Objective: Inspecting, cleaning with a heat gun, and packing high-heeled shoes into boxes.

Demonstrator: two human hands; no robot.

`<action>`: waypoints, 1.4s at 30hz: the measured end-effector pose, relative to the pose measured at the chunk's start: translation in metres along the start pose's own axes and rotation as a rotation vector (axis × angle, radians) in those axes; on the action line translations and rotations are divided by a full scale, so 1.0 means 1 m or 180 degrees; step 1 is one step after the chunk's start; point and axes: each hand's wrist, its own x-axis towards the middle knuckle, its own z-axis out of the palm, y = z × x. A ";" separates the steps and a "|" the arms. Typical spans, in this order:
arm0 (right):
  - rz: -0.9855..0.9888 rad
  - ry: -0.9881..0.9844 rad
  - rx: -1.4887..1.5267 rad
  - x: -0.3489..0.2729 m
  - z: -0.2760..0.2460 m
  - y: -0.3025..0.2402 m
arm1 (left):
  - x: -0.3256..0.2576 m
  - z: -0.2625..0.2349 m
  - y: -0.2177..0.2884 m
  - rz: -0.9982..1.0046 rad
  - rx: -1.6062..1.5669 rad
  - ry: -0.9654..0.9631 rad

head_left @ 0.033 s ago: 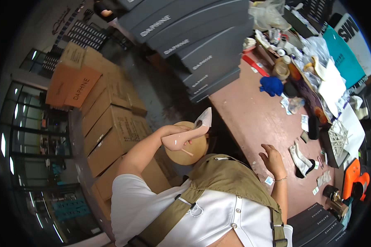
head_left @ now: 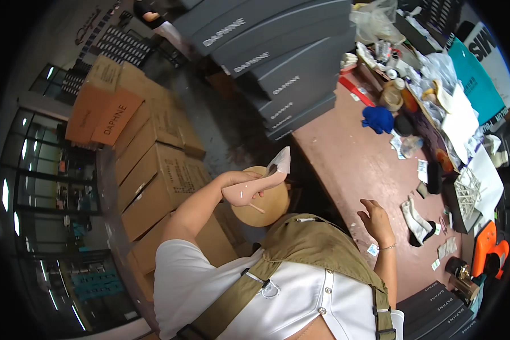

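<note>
A glossy pink high-heeled pump (head_left: 245,191) is in my left hand (head_left: 232,178), whose fingers wrap round its far side, partly hidden by it. The heel points down and to the right, and a pale lining or paper shows at the raised end. Beneath the pump is a round wooden stool seat (head_left: 272,205). At the near edge of the pinkish worktable (head_left: 328,153), my right hand (head_left: 378,221) is open with nothing in it, its fingers a little bent. Nearest to that hand are a small printed label (head_left: 373,249) and a white and black cloth piece (head_left: 417,222).
Tall stacked dark shoe boxes (head_left: 283,85) stand at the table's far left end; more dark boxes (head_left: 436,306) lie at the near right. Cardboard cartons (head_left: 158,175) fill the left. A blue cloth (head_left: 378,119), bottles and an orange tool (head_left: 488,249) clutter the table. Another person (head_left: 161,22) stands far back.
The surroundings have shifted slightly to the right in view. My hands and the pump keep nearly the same pose, and more of the person at the back shows.
</note>
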 end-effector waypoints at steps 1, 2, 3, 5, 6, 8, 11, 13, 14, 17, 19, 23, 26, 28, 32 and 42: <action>-0.0062 -0.0070 -0.0054 0.003 0.008 -0.011 | -0.019 -0.008 -0.005 0.0073 0.0008 0.0170; -0.0130 -0.0141 -0.0104 0.005 0.017 -0.021 | -0.026 -0.022 -0.024 0.0116 -0.0131 0.0296; -0.0184 -0.0206 -0.0162 0.005 0.026 -0.032 | -0.035 -0.037 -0.041 0.0258 -0.0204 0.0338; -0.0388 -0.0260 -0.0143 0.007 0.047 -0.055 | -0.058 -0.066 -0.075 0.0545 -0.0338 0.0409; -0.0462 -0.0279 -0.0126 0.007 0.058 -0.064 | -0.070 -0.078 -0.090 0.0611 -0.0176 0.0583; -0.0585 -0.0190 -0.0189 0.004 0.082 -0.091 | -0.105 -0.091 -0.113 0.0497 -0.0476 0.0906; -0.0820 -0.0198 -0.0181 -0.008 0.120 -0.136 | -0.160 -0.098 -0.149 0.0698 -0.0890 0.1305; -0.0883 -0.0309 -0.0148 -0.020 0.153 -0.161 | -0.190 -0.110 -0.176 0.0917 -0.0883 0.1441; -0.0877 -0.0425 -0.0135 -0.028 0.170 -0.173 | -0.207 -0.109 -0.183 0.0898 -0.0731 0.1571; -0.0994 -0.0737 -0.0108 -0.047 0.218 -0.196 | -0.236 -0.135 -0.224 0.0922 -0.1318 0.1782; -0.1102 -0.0980 -0.0029 -0.058 0.236 -0.214 | -0.255 -0.164 -0.254 0.1068 -0.1156 0.1690; -0.1187 -0.1090 -0.0288 -0.059 0.246 -0.245 | -0.279 -0.197 -0.283 0.1210 -0.1854 0.1740; -0.1329 -0.1049 -0.0192 -0.055 0.244 -0.257 | -0.289 -0.213 -0.301 0.1693 -0.2198 0.1597; -0.1309 -0.1073 -0.0358 -0.050 0.244 -0.256 | -0.300 -0.205 -0.285 0.1573 -0.1753 0.1689; -0.1273 -0.1123 -0.0400 -0.045 0.244 -0.250 | -0.297 -0.221 -0.275 0.1477 -0.1330 0.1985; -0.0782 -0.1169 -0.0447 -0.012 0.274 -0.257 | -0.280 -0.306 -0.220 0.1432 -0.1609 0.1713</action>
